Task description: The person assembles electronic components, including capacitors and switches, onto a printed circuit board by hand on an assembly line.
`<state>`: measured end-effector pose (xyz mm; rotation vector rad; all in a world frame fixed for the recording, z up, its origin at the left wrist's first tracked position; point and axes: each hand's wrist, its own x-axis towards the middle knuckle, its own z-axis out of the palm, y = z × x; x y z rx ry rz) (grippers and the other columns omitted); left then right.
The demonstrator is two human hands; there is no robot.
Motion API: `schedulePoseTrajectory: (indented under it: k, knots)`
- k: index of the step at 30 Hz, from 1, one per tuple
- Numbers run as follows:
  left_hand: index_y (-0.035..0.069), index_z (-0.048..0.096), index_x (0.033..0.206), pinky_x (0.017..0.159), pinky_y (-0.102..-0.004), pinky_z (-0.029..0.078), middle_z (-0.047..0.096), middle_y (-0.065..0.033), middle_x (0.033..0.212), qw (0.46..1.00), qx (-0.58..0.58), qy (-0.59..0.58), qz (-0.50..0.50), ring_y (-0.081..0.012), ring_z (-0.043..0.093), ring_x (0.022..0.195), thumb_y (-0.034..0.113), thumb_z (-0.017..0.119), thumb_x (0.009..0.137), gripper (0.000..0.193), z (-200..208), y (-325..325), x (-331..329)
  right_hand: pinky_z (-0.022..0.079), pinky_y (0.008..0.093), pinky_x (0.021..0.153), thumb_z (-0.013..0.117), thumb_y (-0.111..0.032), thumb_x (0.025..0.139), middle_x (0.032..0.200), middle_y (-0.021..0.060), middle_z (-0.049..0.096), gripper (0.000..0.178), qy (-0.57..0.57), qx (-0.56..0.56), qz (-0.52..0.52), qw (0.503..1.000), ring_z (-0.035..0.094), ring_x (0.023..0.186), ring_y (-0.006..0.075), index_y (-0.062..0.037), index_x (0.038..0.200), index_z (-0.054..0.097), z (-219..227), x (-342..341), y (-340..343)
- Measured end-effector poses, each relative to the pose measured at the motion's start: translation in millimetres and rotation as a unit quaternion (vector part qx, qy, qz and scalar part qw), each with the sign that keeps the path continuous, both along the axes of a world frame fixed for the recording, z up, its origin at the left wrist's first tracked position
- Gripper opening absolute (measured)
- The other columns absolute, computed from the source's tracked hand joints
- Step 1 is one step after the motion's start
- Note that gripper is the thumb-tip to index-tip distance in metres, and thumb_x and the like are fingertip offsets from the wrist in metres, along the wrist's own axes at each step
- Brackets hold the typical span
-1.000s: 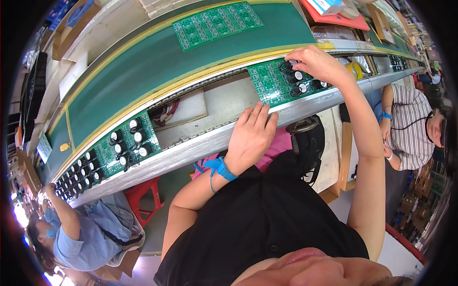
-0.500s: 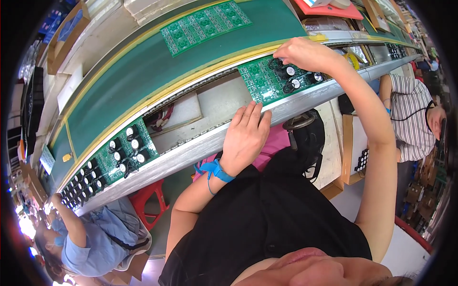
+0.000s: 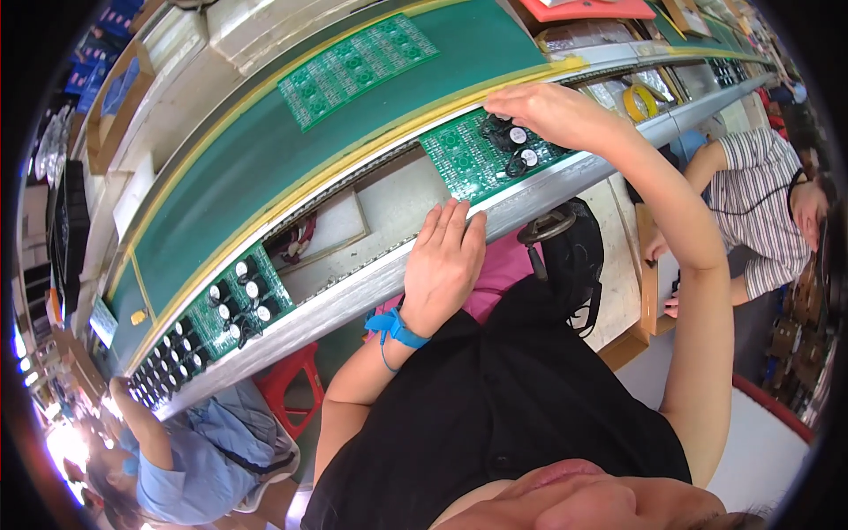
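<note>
A green circuit board (image 3: 452,163) rests on the rail track before me, carrying black round components with white tops (image 3: 528,157) and coiled black wires. My left hand (image 3: 444,258) lies flat with its fingers stretched out, the fingertips at the board's near left edge. My right hand (image 3: 556,115) reaches over the board's right part, its fingers stretched toward the far edge and its palm covering some components. Its thumb and whatever lies beneath are mostly hidden. A blue wrist strap (image 3: 396,327) circles my left wrist.
A bare-looking green board (image 3: 358,66) lies on the green belt (image 3: 212,185) beyond the track. Another populated board (image 3: 238,296) sits left along the metal rail (image 3: 353,274). Co-workers sit at left (image 3: 203,459) and right (image 3: 751,194). A yellow tape roll (image 3: 639,102) stands beyond my right arm.
The view has shifted slightly, so most things sit a little lower and further left. My right hand has gone from pinching at a component's black wires to lying flatter over the board. My left hand stays by the edge.
</note>
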<state>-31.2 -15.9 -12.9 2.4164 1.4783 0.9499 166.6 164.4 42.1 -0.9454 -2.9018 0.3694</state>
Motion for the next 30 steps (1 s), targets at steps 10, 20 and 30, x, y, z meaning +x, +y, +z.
schedulePoseTrajectory:
  k: [10,20,30]
  knots:
    - [0.0,0.061,0.103,0.094,-0.0476,0.045,0.061,-0.0211,0.108,0.999,-0.044,-0.016,-0.013,-0.0372,0.06,0.1,0.006,0.062,0.082,0.022,6.6,10.0,10.6,0.05,0.0264,0.072,0.058,-0.006,0.088,0.099,0.0104,0.064,0.017,0.155,-0.213,-0.434,0.862,0.061,0.085,0.018,0.0004,0.103,0.065,-13.0,192.1,-127.4]
    - [0.001,0.061,0.105,0.095,-0.0485,0.043,0.059,-0.022,0.11,0.999,-0.037,0.028,-0.012,-0.0384,0.059,0.102,0.008,0.061,0.084,0.023,5.9,9.2,27.1,0.047,0.0434,0.085,0.06,0.002,0.073,0.107,0.0212,0.061,0.042,-0.055,-0.057,-0.564,0.822,0.058,0.101,0.0369,-0.0059,0.114,0.06,-247.1,321.3,-265.2]
    - [0.001,0.06,0.105,0.096,-0.0493,0.042,0.058,-0.0217,0.111,0.999,-0.033,0.034,-0.005,-0.0381,0.058,0.104,0.008,0.061,0.084,0.023,2.0,9.2,34.3,0.049,0.0362,0.081,0.07,-0.005,0.072,0.099,0.0142,0.061,0.03,0.055,-0.03,-0.67,0.74,0.062,0.091,0.0283,-0.001,0.101,0.062,-221.8,292.3,-250.7]
